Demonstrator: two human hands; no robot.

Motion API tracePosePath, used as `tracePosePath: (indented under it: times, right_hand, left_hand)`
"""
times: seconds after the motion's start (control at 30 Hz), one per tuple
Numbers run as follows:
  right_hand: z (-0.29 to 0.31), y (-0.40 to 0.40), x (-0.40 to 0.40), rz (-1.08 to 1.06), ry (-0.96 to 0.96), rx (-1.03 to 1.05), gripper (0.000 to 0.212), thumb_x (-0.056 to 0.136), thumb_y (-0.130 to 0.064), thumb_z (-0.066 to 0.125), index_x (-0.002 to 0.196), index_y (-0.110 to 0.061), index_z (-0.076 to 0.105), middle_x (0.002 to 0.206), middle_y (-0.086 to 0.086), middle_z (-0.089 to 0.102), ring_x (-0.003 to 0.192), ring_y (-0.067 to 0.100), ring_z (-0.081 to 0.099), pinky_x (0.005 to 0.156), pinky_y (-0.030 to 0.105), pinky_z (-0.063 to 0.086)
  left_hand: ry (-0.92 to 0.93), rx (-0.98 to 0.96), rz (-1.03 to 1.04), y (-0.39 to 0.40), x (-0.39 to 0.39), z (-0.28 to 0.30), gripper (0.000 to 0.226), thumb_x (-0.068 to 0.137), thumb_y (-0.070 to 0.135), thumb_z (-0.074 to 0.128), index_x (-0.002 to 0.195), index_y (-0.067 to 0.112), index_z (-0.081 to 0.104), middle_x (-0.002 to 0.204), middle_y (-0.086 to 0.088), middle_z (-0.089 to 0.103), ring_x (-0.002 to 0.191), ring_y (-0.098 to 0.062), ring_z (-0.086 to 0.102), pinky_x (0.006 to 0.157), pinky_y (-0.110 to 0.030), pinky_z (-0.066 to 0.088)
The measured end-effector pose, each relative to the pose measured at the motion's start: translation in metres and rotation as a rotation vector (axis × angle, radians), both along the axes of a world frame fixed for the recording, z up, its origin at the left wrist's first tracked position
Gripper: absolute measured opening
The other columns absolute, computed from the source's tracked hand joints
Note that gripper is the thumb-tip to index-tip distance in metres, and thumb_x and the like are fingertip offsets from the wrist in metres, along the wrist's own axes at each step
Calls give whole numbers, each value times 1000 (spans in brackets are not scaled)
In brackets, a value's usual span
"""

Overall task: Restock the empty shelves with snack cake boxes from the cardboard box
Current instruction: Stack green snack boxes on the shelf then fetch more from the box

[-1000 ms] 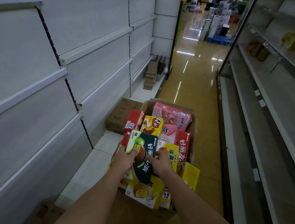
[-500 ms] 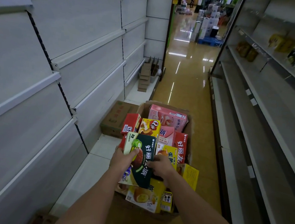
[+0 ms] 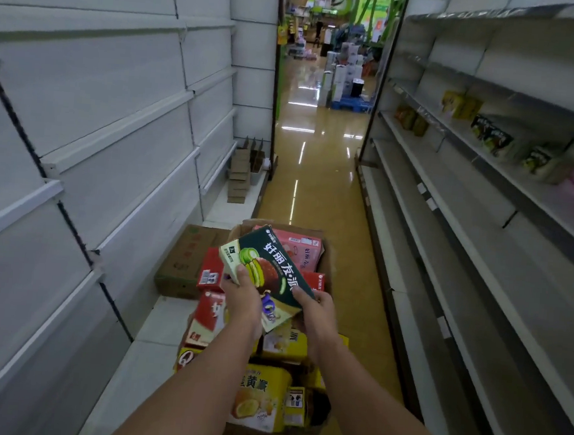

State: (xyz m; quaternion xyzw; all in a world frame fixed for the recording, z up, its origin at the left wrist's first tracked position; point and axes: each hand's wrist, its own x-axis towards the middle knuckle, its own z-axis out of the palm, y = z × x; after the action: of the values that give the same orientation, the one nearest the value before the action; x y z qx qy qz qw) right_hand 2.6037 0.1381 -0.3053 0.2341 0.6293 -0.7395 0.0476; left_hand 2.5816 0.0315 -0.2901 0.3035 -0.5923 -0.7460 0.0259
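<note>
Snack cake box (image 3: 267, 277) dark green, tilted above cardboard box (image 3: 327, 255); left hand (image 3: 243, 298), right hand (image 3: 316, 309) fingers grasping it.

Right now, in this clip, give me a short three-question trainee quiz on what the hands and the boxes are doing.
1. True or false: both the left hand and the right hand hold the dark green snack cake box.
2. Multiple choice: the large yellow snack cake box lies A) on a right-side shelf, B) in the open brown cardboard box, C) on the aisle floor.
3. Fill in: the closed brown carton sits on the white base ledge to the ____ of the open box.

Key: 1 true; 2 B; 3 left.
</note>
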Motion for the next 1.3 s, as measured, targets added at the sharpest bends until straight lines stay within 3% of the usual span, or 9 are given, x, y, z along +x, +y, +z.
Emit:
tracePosePath:
  times: [0.23,0.3,0.4,0.5,0.6,0.77,0.97,1.13,1.3]
  right_hand:
    - [15,102,7,-248,-16,-95,29,90,-8,62,117,-8,53,107,15,66,80,24,64,61,31,51]
    - [15,139,10,-242,-20,-55,33,90,-11,63,122,-8,54,110,17,66,86,30,67,67,37,56]
    - [19,190,14,-265,-45,-76,29,89,-13,65,116,-9,56,105,21,68,91,37,68,78,56,56]
    - [21,230,12,-290,-24,-30,15,88,-15,66,100,-11,59,101,21,69,93,38,67,80,61,53]
    - [28,269,8,-320,81,118,7,89,-15,65,92,-16,59,104,16,68,97,32,65,88,55,52]
    - [41,330,-6,-274,81,379,30,97,-24,52,127,-19,53,113,9,64,99,25,64,88,43,54]
    - [33,387,-24,-85,57,500,60,83,-13,68,133,-33,41,116,0,65,96,15,67,79,43,59]
    - [33,413,-41,-143,-19,601,45,86,-10,65,124,-19,43,113,4,64,93,16,65,71,31,57]
    - [24,429,-80,-115,-42,644,46,84,-11,68,124,-20,47,116,4,63,97,18,64,82,42,57]
  left_hand:
    - [34,-90,-202,62,-8,-3,70,98,31,50,153,21,8,153,-12,30,130,-36,41,98,-46,40]
    - [36,-153,-270,74,-13,-5,57,96,40,51,146,18,32,141,-13,46,120,-34,51,95,-41,48]
    - [52,-191,-511,114,-12,1,29,95,39,53,98,13,65,100,-10,68,85,-23,64,71,-31,56]
    - [44,-255,-614,164,-14,2,21,91,21,63,109,10,64,106,-9,69,93,-28,65,86,-41,53]
    - [55,-243,-610,213,-19,13,23,88,7,64,110,14,58,105,-7,66,93,-25,62,78,-34,50]
    - [135,-127,-560,287,-21,28,29,90,-3,56,114,12,51,91,-4,61,76,-16,57,55,-23,47]
    - [143,-90,-563,344,-35,27,53,89,-2,58,136,15,43,118,-11,59,103,-29,62,86,-44,55]
    - [163,-92,-567,371,-57,23,58,88,-1,59,138,17,38,121,-11,59,102,-26,62,70,-31,53]
    - [129,-107,-571,385,-98,10,56,88,3,60,138,17,39,121,-11,59,102,-25,62,73,-31,51]
